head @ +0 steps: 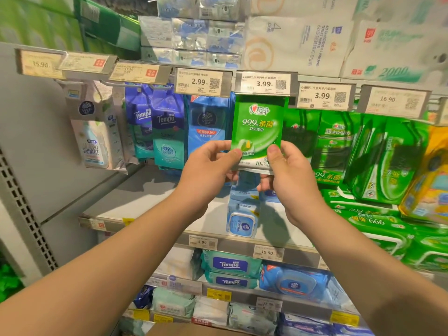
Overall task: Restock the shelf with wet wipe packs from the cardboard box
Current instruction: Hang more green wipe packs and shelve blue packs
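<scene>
Item: green wet wipe pack, upright, long axis vertical, top edge just under the 3.99 price tag (hook hidden behind it); my left hand and right hand pinch its bottom corners, equally near

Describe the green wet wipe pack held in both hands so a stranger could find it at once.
Start at the row of white price tags along the grey shelf edge. Directly below the left 3.99 tag is a flat green wet wipe pack, its bottom corners pinched by the left hand and right hand. Unlike its neighbours, it is hand-held.
</scene>
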